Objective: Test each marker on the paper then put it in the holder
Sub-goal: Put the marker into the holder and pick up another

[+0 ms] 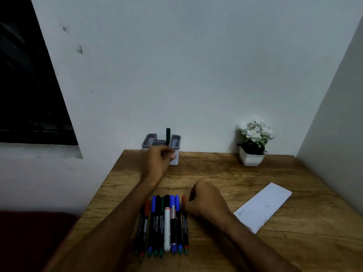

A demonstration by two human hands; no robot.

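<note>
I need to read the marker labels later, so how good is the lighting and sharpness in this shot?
Head view: dim, bluish light, no glare; the row of markers is soft, label print unreadable; the left hand at the holder looks slightly blurred; wide-angle distortion bends the window edge and right wall; marks on the paper are faint.

Two bare forearms come in from the bottom edge, no sleeves showing anywhere along them. The left hand (pixel 158 161) wears no ring, watch or band that can be made out. The right hand (pixel 204 199) is likewise bare, wrist uncovered. One pale fingernail shows on the left hand.
</note>
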